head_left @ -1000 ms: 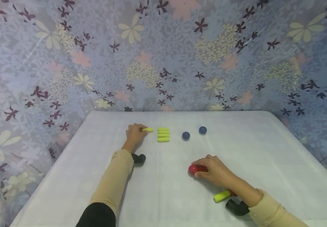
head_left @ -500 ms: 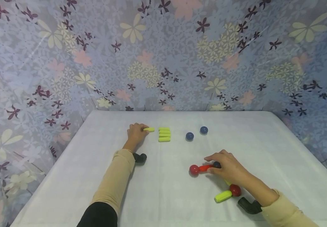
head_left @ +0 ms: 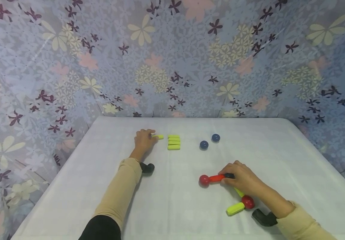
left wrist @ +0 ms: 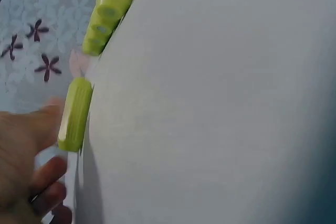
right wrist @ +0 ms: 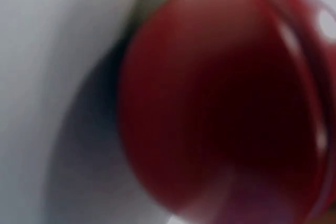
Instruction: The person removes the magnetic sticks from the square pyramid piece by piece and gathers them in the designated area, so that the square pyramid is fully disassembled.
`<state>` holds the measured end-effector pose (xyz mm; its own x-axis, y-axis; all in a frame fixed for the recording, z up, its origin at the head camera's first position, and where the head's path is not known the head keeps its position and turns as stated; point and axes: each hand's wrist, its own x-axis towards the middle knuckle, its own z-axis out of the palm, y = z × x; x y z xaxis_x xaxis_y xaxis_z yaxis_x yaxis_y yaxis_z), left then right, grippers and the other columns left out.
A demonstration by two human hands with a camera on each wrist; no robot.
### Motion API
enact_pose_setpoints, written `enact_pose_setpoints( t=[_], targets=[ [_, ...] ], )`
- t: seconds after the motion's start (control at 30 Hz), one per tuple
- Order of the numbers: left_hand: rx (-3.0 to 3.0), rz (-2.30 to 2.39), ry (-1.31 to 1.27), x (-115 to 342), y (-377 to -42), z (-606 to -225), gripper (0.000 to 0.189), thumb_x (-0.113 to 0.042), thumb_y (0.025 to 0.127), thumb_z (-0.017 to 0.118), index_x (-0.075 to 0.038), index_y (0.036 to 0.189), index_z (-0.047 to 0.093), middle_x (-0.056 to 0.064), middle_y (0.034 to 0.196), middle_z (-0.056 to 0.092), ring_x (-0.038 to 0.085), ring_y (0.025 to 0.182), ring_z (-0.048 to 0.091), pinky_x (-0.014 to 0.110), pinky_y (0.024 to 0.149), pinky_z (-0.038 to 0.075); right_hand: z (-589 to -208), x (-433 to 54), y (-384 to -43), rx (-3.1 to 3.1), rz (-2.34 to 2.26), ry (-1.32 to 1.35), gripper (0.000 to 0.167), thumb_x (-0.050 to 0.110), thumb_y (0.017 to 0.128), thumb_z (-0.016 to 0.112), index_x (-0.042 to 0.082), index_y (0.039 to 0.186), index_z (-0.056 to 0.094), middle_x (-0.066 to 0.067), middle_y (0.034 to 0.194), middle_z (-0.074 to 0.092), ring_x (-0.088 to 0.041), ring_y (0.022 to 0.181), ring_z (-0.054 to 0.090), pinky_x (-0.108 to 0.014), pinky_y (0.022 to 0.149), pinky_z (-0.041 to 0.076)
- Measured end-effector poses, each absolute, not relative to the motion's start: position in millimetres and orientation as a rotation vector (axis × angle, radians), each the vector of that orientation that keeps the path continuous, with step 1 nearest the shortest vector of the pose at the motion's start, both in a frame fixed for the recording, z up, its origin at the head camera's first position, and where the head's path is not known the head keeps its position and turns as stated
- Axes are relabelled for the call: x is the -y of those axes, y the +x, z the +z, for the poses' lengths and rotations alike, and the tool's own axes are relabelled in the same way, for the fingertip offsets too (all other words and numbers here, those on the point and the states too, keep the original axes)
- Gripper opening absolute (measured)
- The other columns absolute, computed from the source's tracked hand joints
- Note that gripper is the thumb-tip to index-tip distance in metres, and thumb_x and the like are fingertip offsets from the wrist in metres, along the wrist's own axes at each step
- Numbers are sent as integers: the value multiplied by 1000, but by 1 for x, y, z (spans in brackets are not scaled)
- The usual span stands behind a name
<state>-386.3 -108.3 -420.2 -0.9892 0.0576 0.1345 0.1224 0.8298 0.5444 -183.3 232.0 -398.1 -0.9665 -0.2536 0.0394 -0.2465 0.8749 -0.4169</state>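
In the head view, my left hand (head_left: 144,140) is at the back of the table beside a yellow-green stick (head_left: 160,137). Its index finger is raised off the stick and the thumb lies close to it; the left wrist view shows the stick (left wrist: 76,115) lying just beyond the fingers. My right hand (head_left: 242,176) pinches a red stick (head_left: 216,178) whose left end meets a red ball (head_left: 204,180). A dark piece (head_left: 228,175) shows between those fingers, partly hidden. Below that hand, another red ball (head_left: 247,202) joins yellow-green sticks (head_left: 235,209). This ball (right wrist: 220,98) fills the right wrist view.
Several yellow-green sticks (head_left: 173,142) lie in a neat stack right of the left hand. Two dark blue balls (head_left: 203,144) rest farther right. Black wrist-camera mounts (head_left: 147,167) sit at both wrists. A floral cloth (head_left: 172,60) hangs behind the white table (head_left: 166,206).
My right hand slid right along the red stick, spread its fingers, then closed them on it again. The left index finger lifted from its stick. The nearer blue ball rolled slightly right.
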Motion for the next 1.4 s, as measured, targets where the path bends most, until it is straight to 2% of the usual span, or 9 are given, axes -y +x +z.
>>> enact_pose_setpoints(
  t=[0.13,0.3,0.5,0.7,0.93,1.2,1.4],
  targets=[
    [2720,-1040,-155,104,-369,-414,39,-38,95,52,-14,124,59,11,112,57,28,109,44,47,96,33,-398,-227,-182,-3014,-673,-408,22,24,77,75,23,99,72,13,95,67,-10,88,46,-27,74,39],
    [2573,-1167,-348,90,-330,-407,31,-32,97,50,-11,116,63,10,105,60,25,100,49,43,90,36,-397,-218,-182,-3024,-672,-446,22,26,77,75,23,99,73,13,95,67,-9,86,46,-25,71,39],
    [2600,-1295,-680,70,-268,-413,26,-25,95,54,-9,112,65,8,103,64,23,97,50,36,86,37,-397,-206,-181,-3032,-674,-458,21,27,78,74,23,98,72,13,93,66,-8,86,46,-24,69,38],
    [2712,-1346,-882,58,-225,-421,38,-32,90,62,-8,119,62,7,108,64,21,103,48,35,87,37,-397,-193,-182,-3037,-684,-445,22,26,76,76,21,97,73,11,91,67,-8,83,46,-24,68,38],
    [2799,-1194,-924,49,-211,-429,50,-41,78,73,-16,121,63,-1,108,64,14,100,46,35,89,34,-397,-180,-181,-3011,-700,-418,21,27,76,76,23,96,73,12,89,67,-8,81,45,-24,67,37],
    [2786,-1086,-882,47,-204,-430,39,-35,75,77,-20,109,67,-4,100,66,10,94,46,32,87,34,-400,-174,-181,-3024,-692,-448,19,27,77,75,24,95,72,13,89,65,-5,82,48,-25,71,42],
    [2775,-1079,-861,48,-202,-429,37,-34,74,78,-20,107,68,-5,95,65,9,92,47,32,85,34,-403,-174,-182,-3041,-676,-493,18,27,77,75,24,95,72,15,88,65,-4,82,48,-24,71,43]
  ],
)
